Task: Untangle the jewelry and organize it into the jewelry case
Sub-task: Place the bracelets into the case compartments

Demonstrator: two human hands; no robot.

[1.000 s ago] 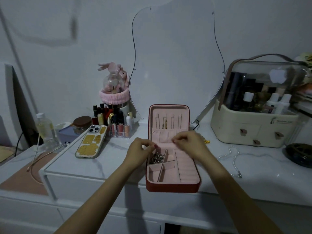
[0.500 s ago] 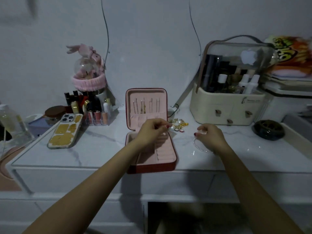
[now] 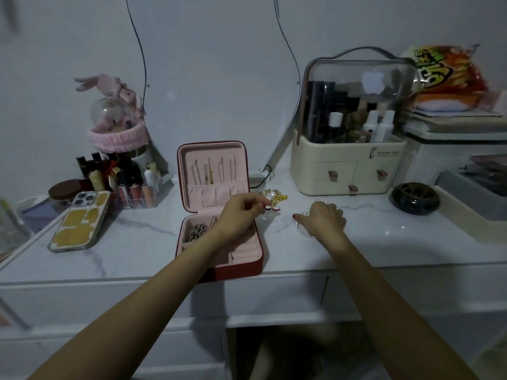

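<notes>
1. Two hands are at work beside the open jewelry case [image 3: 219, 204], which sits on the white worktop [image 3: 137, 242] with its lid upright; the step in hand looks like gathering the loose pieces lying to the right of the case.
2. One silver chain [image 3: 197, 231] already lies bunched in the case's rear left compartment, and thin pieces hang in the lid, so I judge the task partly done.
3. Just right of the case lies a small cluster of gold and pearl jewelry [image 3: 275, 197], apparently tangled together.
4. The left hand [image 3: 241, 212] reaches across the case toward that cluster, fingers curled and thumb meeting them in a pinch on a small piece at the cluster's near edge; which piece is too small to tell.
5. Further right of the case, the right hand [image 3: 322, 219] rests over a pearl strand [image 3: 301, 231] lying in a loop on the worktop, fingers bent down onto the beads; whether they are actually closed around the strand I cannot tell.
6. Next, I judge, the cluster must be teased apart piece by piece, gently, then each item laid in a free compartment.
</notes>
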